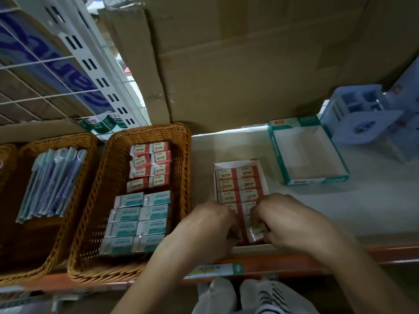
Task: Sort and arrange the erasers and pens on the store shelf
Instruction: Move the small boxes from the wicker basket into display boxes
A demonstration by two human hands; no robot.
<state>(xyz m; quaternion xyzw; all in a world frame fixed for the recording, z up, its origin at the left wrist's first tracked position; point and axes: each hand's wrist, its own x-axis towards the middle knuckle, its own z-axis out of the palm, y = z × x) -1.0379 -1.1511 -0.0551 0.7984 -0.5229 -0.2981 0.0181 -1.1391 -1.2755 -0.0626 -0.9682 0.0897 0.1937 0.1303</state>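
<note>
A white and red carton (pixel 263 175) of red 2B erasers (pixel 238 184) lies on the white shelf, two columns wide. Both my hands reach into its near end. My right hand (pixel 292 220) pinches one wrapped red eraser (pixel 257 232), lifted and tilted above the row. My left hand (pixel 210 225) curls its fingers over the erasers at the carton's near left; what it holds is hidden. The middle wicker basket (pixel 99 223) holds red erasers (pixel 150 165) at the back and teal erasers (pixel 138 219) in front. A left basket (pixel 90 146) holds several pens (pixel 51 184).
An empty teal and white carton (pixel 283 173) sits at the right rear of the shelf. A pale blue plastic organiser (pixel 360 114) stands further right. Large cardboard boxes (pixel 249 64) form the back wall. The orange shelf edge (pixel 283 262) runs below my wrists.
</note>
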